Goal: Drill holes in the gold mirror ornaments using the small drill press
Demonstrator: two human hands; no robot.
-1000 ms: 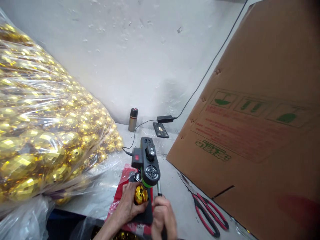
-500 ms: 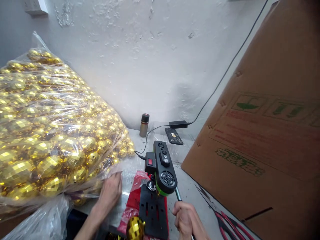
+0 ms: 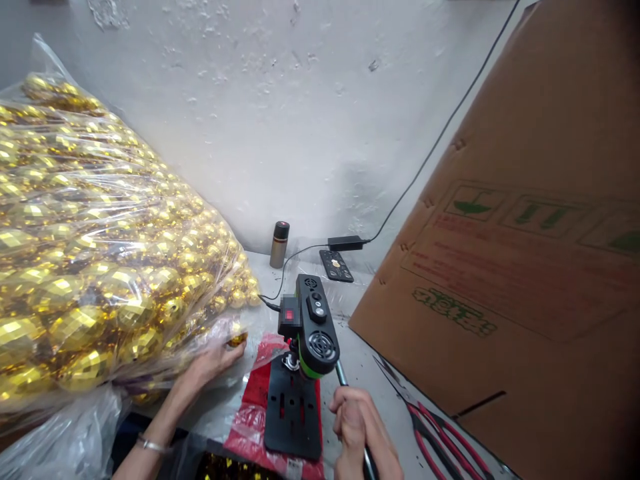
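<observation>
My left hand [image 3: 213,363] is beside the mouth of a clear plastic bag [image 3: 200,343], its fingers curled around a small gold mirrored ball [image 3: 238,339]. My right hand [image 3: 357,427] is wrapped around the metal lever [image 3: 341,373] of a small black bench machine [image 3: 320,320] with round vents, a green lower rim and a side switch box. Beneath the machine's head, its slotted black base plate [image 3: 293,427] rests on red plastic [image 3: 250,407]. Many gold faceted balls [image 3: 130,293] fill the bag on the left.
A large cardboard box [image 3: 500,267] leans along the right side, with red-handled scissors [image 3: 445,440] in front. By the wall are a bottle [image 3: 279,247], a phone [image 3: 336,267] and a power adapter [image 3: 345,243] with its cable. Gold pieces [image 3: 230,469] lie at the bottom edge.
The gold ball beside the base plate is out of view. My left hand has turned and now has a gold ball at its fingers. My right hand stays on the lever; the view has shifted.
</observation>
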